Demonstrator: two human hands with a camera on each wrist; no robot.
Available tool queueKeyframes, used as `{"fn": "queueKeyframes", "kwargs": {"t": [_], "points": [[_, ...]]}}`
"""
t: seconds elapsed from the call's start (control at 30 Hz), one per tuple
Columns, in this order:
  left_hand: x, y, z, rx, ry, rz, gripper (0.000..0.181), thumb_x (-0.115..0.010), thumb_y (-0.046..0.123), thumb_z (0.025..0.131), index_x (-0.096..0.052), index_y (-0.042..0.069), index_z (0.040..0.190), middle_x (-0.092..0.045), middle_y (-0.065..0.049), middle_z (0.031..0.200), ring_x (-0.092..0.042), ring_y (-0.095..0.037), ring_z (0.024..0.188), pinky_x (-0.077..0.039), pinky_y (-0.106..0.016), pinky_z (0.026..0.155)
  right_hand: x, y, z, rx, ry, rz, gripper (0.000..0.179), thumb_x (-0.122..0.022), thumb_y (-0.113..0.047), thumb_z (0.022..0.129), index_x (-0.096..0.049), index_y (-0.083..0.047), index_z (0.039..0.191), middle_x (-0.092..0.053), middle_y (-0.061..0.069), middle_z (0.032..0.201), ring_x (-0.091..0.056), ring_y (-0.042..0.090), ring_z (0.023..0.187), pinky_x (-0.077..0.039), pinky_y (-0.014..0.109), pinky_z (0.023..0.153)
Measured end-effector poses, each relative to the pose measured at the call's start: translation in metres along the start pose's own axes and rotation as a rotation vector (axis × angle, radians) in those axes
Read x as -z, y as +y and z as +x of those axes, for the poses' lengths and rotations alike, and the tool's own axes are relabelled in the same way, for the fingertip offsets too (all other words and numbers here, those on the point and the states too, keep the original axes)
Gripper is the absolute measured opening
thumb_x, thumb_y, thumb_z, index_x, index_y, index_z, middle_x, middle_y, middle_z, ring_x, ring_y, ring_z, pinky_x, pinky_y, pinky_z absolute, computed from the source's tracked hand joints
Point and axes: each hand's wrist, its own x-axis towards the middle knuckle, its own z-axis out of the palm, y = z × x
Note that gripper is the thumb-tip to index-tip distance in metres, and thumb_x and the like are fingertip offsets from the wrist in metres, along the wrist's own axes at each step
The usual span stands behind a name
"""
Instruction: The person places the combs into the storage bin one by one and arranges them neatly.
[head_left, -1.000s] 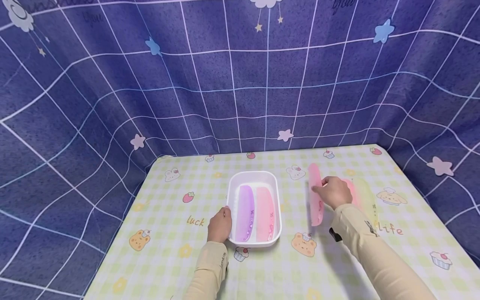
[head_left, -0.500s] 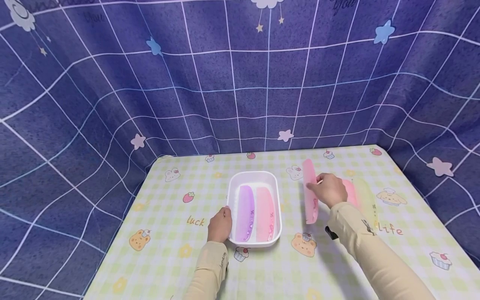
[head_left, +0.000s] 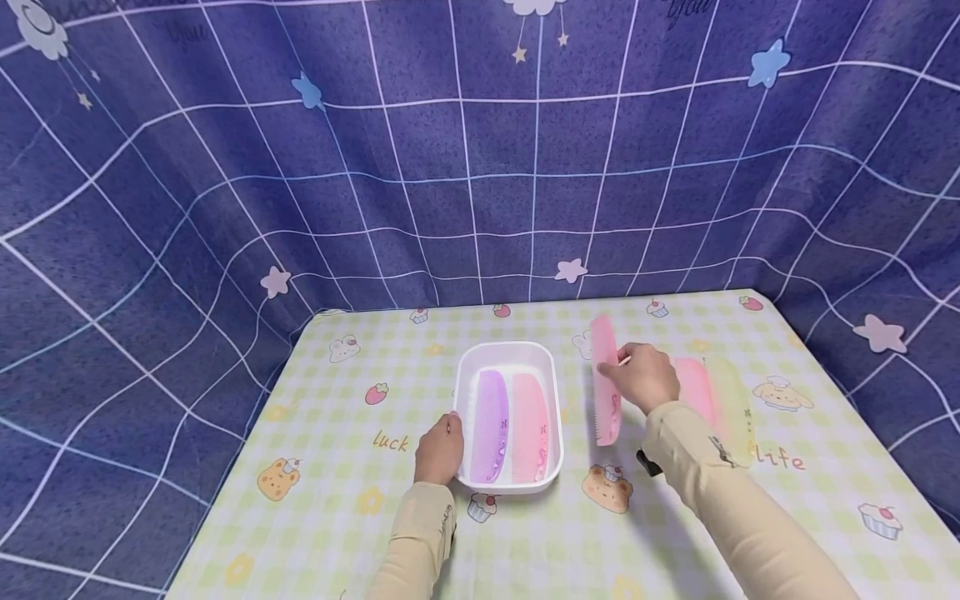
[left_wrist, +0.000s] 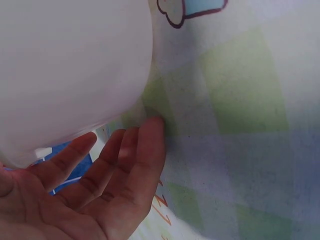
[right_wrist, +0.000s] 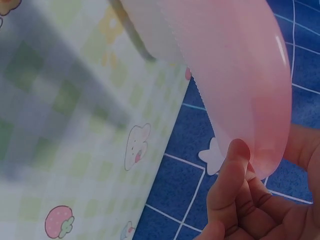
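Observation:
A white plastic box (head_left: 467, 358) stands on the table with a purple comb (head_left: 491, 425) and a pink comb (head_left: 531, 429) lying side by side in it. My left hand (head_left: 441, 450) holds the box at its near left side; in the left wrist view its bent fingers (left_wrist: 145, 150) lie along the outer wall, the thumb hidden. To the right of the box, my right hand (head_left: 648, 379) pinches another pink comb (head_left: 606, 392) between thumb and fingers. That comb is raised over the table, teeth toward the box. The right wrist view shows the pinched comb (right_wrist: 240, 75) close up.
Right of my right hand, a further pink comb (head_left: 693, 383) and a yellow-green comb (head_left: 731, 400) lie on the table, partly behind the forearm. A checked cloth with printed figures covers the table (head_left: 322, 517). A blue gridded curtain (head_left: 495, 208) hangs behind it.
My right hand has moved left toward the box with the pink comb, uncovering more of the pink comb on the table. The left hand and the box have stayed put.

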Motion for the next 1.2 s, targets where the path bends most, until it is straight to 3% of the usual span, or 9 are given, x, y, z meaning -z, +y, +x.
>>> {"fn": "queueKeyframes", "kwargs": {"t": [1.2], "points": [[0.000, -0.001, 0.000, -0.011, 0.006, -0.002, 0.049, -0.031, 0.030, 0.110, -0.061, -0.002, 0.133, -0.063, -0.028, 0.129, -0.059, -0.051, 0.119, -0.047, -0.059, 0.100, -0.032, -0.045, -0.005, 0.047, -0.020, 0.027, 0.030, -0.074, -0.028, 0.089, -0.071, -0.002, 0.104, -0.070, 0.013, 0.095, -0.065, 0.032, 0.083, -0.049, 0.042, 0.069]]}}
